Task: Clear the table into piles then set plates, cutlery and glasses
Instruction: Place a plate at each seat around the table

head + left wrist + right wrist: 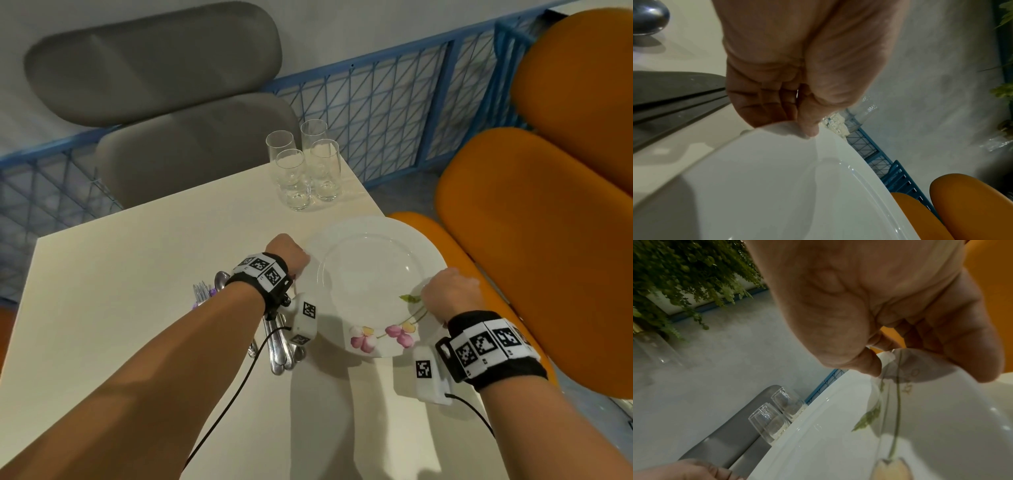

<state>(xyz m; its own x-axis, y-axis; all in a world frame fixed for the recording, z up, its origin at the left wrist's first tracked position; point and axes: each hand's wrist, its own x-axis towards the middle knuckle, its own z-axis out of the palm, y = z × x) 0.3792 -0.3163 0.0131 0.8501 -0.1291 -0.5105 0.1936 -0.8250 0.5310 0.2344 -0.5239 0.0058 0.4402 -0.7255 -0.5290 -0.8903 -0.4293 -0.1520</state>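
A large white plate (370, 270) with pink flowers painted on its near rim lies at the right edge of the cream table (137, 291). My left hand (291, 255) pinches its left rim, thumb on top (809, 128) and fingers curled under. My right hand (448, 291) grips the right rim by the flower stem, thumb (869, 365) on the plate (838, 443). Several clear glasses (305, 168) stand together at the far corner. A bundle of forks and spoons (277, 346) lies under my left wrist, partly hidden.
Grey chairs (191, 147) stand beyond the table's far side and orange chairs (534, 246) close on the right. A blue wire fence (394, 113) runs behind. Bare tabletop spreads to the left and near side.
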